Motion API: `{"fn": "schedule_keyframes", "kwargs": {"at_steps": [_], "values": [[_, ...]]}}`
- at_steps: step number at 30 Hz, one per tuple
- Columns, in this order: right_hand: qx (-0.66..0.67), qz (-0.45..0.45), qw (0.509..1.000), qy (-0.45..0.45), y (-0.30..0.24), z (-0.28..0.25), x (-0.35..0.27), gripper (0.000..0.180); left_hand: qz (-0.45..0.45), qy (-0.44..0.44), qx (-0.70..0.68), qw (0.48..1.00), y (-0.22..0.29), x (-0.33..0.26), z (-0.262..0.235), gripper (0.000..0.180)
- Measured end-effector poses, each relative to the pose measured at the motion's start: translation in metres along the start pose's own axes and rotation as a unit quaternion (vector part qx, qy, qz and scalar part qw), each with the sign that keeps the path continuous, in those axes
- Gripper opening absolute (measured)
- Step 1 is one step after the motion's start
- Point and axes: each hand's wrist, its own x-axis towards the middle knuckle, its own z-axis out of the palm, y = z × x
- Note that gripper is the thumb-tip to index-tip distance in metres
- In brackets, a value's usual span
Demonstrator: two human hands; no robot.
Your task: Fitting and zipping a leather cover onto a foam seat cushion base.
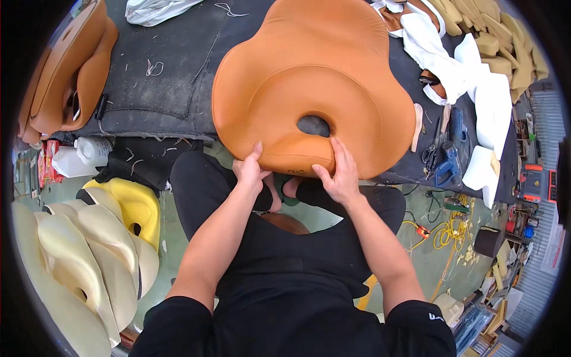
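A large orange-brown leather-like seat cushion (315,53) lies at the table's near edge, overhanging toward my lap. It has an oval hole and curved seams. At its near side, a raised padded piece runs between my hands. My left hand (251,171) grips the near edge, thumb on top and its other fingers partly hidden below. My right hand (341,174) holds the other end of the padded piece, with fingers laid along the cover beside the hole and the thumb on its front edge.
Scissors (429,156) and a blue handheld tool (448,170) lie right of the cushion on the dark-covered table (160,89). More orange cushions (74,71) stand at left. Pale foam shapes (89,250) and a yellow one (140,205) stand lower left. Yellow cable (449,232) coils on the floor.
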Motion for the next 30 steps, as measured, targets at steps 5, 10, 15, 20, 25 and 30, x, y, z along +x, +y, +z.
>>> {"fn": "schedule_keyframes", "kwargs": {"at_steps": [5,10,15,20,25,30], "values": [[0.013,0.043,0.996,0.079,0.007,-0.005,-0.024,0.079,-0.052,-0.013,-0.014,0.998,-0.003,-0.002,0.002,0.068],[0.105,0.316,0.904,0.268,0.058,-0.015,-0.066,0.056,-0.128,-0.083,-0.062,0.986,-0.011,0.016,0.001,0.065],[0.389,0.57,0.688,0.223,0.092,-0.03,-0.058,0.056,-0.155,-0.087,-0.06,0.982,0.003,0.024,-0.011,0.059],[0.644,0.54,0.524,0.134,0.085,0.01,-0.029,0.057,-0.144,-0.045,-0.02,0.988,0.013,0.008,0.013,0.052],[0.662,0.495,0.536,0.171,0.112,0.017,-0.004,0.056,-0.107,-0.065,0.019,0.992,0.025,0.035,0.026,0.061],[0.568,0.562,0.591,0.11,0.108,0.011,-0.001,0.064,-0.112,-0.017,0.105,0.988,0.03,0.027,0.027,0.073]]}}
